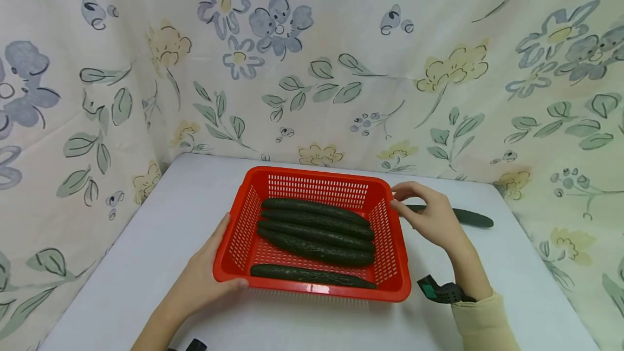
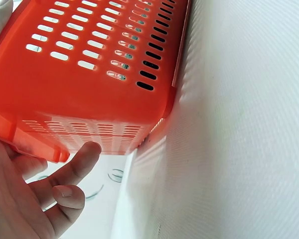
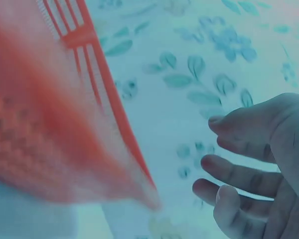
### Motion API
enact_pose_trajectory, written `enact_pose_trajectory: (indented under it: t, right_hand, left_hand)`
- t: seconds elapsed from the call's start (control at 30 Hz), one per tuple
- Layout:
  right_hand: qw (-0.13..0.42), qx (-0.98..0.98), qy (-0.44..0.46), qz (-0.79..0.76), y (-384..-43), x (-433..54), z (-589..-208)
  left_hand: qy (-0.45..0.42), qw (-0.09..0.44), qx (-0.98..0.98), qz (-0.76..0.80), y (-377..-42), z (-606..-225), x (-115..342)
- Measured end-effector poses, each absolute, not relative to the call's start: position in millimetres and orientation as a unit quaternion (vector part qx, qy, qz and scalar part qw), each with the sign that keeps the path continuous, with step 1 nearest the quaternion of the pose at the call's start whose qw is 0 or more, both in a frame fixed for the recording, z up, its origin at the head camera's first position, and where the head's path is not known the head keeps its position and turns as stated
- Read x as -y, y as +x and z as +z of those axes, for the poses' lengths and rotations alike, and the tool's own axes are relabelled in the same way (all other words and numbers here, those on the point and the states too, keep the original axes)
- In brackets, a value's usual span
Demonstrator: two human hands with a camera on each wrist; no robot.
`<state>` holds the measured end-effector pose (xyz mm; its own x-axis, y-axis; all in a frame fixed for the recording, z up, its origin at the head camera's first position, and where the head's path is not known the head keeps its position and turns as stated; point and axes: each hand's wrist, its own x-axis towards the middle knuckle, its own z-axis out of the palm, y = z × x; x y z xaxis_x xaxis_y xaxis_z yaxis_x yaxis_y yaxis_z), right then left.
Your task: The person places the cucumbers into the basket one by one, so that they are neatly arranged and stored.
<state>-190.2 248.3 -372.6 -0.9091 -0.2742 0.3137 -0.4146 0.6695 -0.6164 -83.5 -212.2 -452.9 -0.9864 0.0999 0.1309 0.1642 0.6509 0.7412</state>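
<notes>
A red plastic basket (image 1: 312, 289) with slotted sides stands at mid-table in the head view. Inside it lie several dark green cucumbers (image 1: 317, 232), most side by side and one apart along the front wall (image 1: 312, 275). My left hand (image 1: 205, 278) grips the basket's front left corner, thumb over the rim; the left wrist view shows its fingers (image 2: 74, 167) beneath the rim. Bent at the right rim is my right hand (image 1: 431, 215), fingertips close to it. The right wrist view shows that hand (image 3: 259, 174) holding nothing, a gap between it and the blurred basket (image 3: 65, 124).
Another cucumber (image 1: 473, 218) lies on the white table (image 1: 195, 188) right of the basket, partly hidden behind my right hand. Floral cloth (image 1: 312, 69) hangs behind the table and along its sides.
</notes>
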Motion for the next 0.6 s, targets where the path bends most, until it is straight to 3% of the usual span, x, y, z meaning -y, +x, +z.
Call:
enact_pose_trajectory:
  t: [0.6]
  right_hand:
    - [0.186,0.918,0.067,0.345,-186,-337,-378]
  left_hand:
    - [-0.075,0.038,0.904,-0.419,-83,-452,213]
